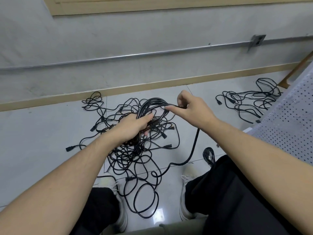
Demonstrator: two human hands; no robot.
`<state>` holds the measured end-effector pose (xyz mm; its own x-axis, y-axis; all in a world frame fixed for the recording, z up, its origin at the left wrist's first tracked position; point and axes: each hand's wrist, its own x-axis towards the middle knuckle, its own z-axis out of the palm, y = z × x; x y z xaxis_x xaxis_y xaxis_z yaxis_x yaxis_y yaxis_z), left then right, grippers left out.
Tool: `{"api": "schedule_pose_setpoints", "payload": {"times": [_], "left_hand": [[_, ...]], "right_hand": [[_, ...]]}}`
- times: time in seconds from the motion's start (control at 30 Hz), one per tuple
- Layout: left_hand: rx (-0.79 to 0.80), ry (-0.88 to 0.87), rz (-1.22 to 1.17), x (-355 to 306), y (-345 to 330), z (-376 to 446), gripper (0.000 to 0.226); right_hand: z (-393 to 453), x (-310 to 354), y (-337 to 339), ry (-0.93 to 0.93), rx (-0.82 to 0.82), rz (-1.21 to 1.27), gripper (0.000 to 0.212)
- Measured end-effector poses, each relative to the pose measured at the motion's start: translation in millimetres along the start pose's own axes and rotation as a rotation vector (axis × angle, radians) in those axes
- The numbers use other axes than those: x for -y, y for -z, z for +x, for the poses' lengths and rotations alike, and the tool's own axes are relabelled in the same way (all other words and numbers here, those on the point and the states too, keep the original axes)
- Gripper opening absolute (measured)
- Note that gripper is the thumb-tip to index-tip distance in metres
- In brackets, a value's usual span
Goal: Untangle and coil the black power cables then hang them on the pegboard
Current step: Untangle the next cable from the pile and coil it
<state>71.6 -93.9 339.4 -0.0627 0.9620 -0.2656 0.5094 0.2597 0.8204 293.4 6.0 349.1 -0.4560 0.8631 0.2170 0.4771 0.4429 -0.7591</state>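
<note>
left hand (133, 124): clenched round coil (152, 106). right hand (191, 106): pinching coil's top strand. tangle (135, 155) on floor (42, 141); pegboard (291, 119) at right.

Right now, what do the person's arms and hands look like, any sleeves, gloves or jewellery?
Both forearms are bare up to the frame edge, with no sleeves in view. The left hand and the right hand wear no gloves, and no rings, watch or wristband show. Lower down, the person wears black trousers and pale sneakers.
</note>
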Motion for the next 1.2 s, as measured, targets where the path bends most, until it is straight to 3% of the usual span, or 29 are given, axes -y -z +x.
{"api": "schedule_pose_setpoints", "payload": {"times": [0.07, 0.17, 0.27, 0.4, 0.6, 0.7, 0.87, 1.03, 1.2], "left_hand": [[0.009, -0.007, -0.066, -4, 0, -2, 0.074], [-0.04, -0.004, -0.21, -7, 4, 1, 0.074], [-0.104, -0.011, -0.157, -5, 8, 2, 0.074], [-0.049, 0.023, 0.025, -1, 1, -1, 0.072], [-0.201, -0.041, 0.113, -17, -20, 1, 0.062], [-0.198, -0.091, 0.105, -15, -25, -1, 0.062], [-0.239, -0.051, -0.047, -25, -28, -2, 0.067], [-0.216, -0.053, -0.024, -23, -27, 1, 0.066], [-0.203, -0.06, 0.108, -19, -28, 3, 0.058]], "right_hand": [[3, 0, 1, 0.037, -0.041, -0.063, 0.041], [7, 0, 6, 0.139, -0.041, -0.242, 0.016], [4, 4, 7, 0.237, -0.057, -0.346, 0.021], [-1, 9, 3, 0.315, -0.146, -0.365, 0.025], [5, 23, -23, -0.006, -0.22, 0.064, 0.023], [7, 28, -30, -0.202, -0.229, 0.262, 0.026], [3, 45, -30, -0.324, -0.165, 0.58, 0.029], [-3, 46, -37, -0.363, 0.034, 0.331, 0.036], [-4, 43, -36, -0.514, 0.183, 0.341, 0.045]]}}
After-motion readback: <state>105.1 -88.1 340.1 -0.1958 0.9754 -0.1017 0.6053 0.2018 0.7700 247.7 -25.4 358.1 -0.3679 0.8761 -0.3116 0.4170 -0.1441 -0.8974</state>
